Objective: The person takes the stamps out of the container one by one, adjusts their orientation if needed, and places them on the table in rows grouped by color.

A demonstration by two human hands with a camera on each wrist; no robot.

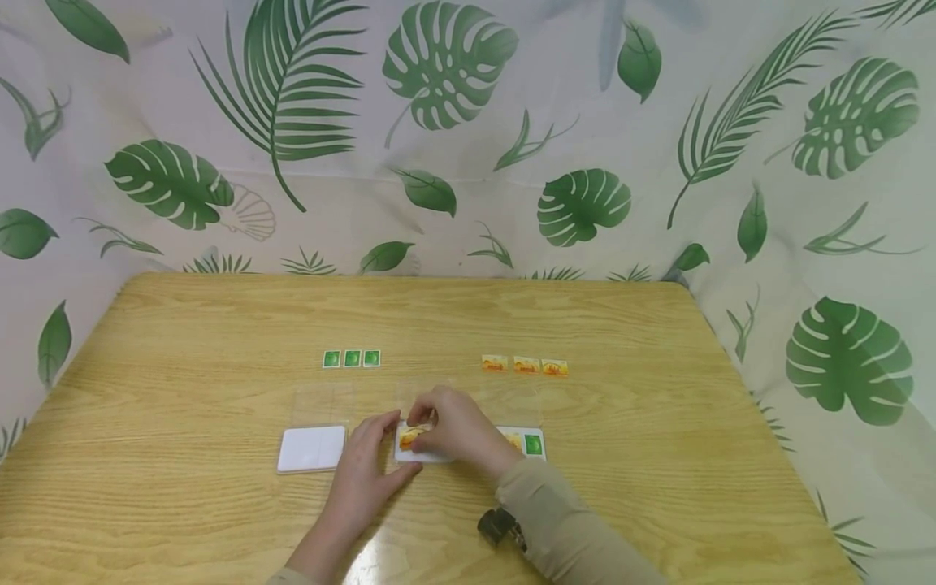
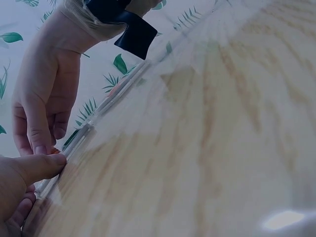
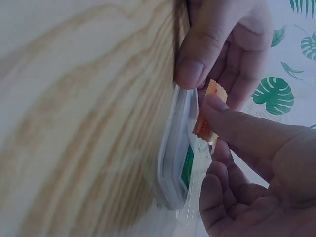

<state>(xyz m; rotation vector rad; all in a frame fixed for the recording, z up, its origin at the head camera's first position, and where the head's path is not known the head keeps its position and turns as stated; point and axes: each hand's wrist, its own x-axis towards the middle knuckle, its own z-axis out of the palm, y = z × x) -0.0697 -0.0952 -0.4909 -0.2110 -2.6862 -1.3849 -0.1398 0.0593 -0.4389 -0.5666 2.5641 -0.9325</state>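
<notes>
My right hand (image 1: 457,431) pinches a small orange stamp (image 3: 210,111) with toothed edges between thumb and fingers, over the middle white case (image 3: 170,148). My left hand (image 1: 366,467) grips that case at its left end, thumb along the near edge and fingers at the far side. A green stamp (image 3: 187,165) lies in the same case, toward its other end. To the right, partly hidden by my right hand, the right-hand case (image 1: 539,432) holds an orange stamp (image 1: 514,440) and a green one (image 1: 533,444).
Left of my hands lies a plain white case (image 1: 310,449), its clear lid (image 1: 322,402) folded back. Behind the cases sit a row of green stamps (image 1: 353,358) and a row of orange stamps (image 1: 526,365). A leaf-patterned cloth (image 1: 483,219) hangs behind the wooden table (image 1: 183,357).
</notes>
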